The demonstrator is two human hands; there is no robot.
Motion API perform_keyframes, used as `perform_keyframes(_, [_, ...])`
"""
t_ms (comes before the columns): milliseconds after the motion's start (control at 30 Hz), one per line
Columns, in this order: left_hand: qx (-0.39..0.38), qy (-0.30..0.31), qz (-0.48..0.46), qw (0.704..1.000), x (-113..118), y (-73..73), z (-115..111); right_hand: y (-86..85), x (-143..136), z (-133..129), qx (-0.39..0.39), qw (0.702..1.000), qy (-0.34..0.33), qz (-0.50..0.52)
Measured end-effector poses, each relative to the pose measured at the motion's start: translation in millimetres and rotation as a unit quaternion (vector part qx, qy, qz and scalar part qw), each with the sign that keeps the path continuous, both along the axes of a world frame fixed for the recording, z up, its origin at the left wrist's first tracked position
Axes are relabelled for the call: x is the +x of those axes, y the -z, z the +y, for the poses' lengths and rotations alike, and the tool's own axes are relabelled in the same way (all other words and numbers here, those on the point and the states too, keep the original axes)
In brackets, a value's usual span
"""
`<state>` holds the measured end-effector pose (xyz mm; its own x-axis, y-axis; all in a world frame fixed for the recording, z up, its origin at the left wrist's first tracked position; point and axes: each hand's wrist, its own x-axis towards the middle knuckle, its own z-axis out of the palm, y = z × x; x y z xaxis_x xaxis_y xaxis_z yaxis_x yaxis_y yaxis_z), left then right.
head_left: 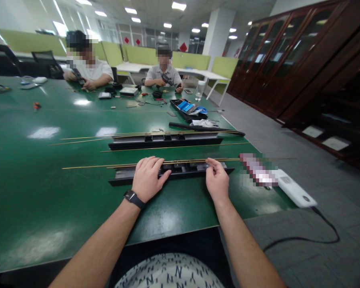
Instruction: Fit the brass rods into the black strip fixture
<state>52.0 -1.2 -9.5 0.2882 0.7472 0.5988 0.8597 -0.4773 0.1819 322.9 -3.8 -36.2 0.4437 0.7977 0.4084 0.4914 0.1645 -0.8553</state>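
A long black rail with a grey inner strip and black blocks along its middle lies on the green table before me. My left hand wraps over its left part, fingers across the top and thumb towards the near side. Several thin brass-coloured rods run lengthwise along the rail's far side, passing by my fingers. Near the rail's right end, my right hand is closed, with thumb and forefinger pinched at the rods; the exact contact is partly hidden. A dark watch is on my left wrist.
Beyond lies a second black rail with more thin rods. A black tube, white gloves and a black tray are farther off. At right are a blurred phone-like object and a white device with a cable. Two people sit opposite, holding tools.
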Motion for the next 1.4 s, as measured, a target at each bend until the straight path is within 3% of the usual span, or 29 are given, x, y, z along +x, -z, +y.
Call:
perform_keyframes(400, [-0.008,0.000,-0.004,1.000,-0.3,-0.5,-0.4,-4.0,-3.9,-5.2,-0.012,0.999,-0.031,-0.013])
perform_keyframes(800, [-0.003,0.000,0.003,1.000,-0.2,0.6,-0.5,-4.7,-0.9,-3.4,-0.002,1.000,0.008,-0.007])
perform_keyframes(1400, [-0.003,-0.001,0.003,1.000,0.0,0.7,-0.9,-5.0,-3.2,-4.8,-0.006,1.000,-0.014,-0.004])
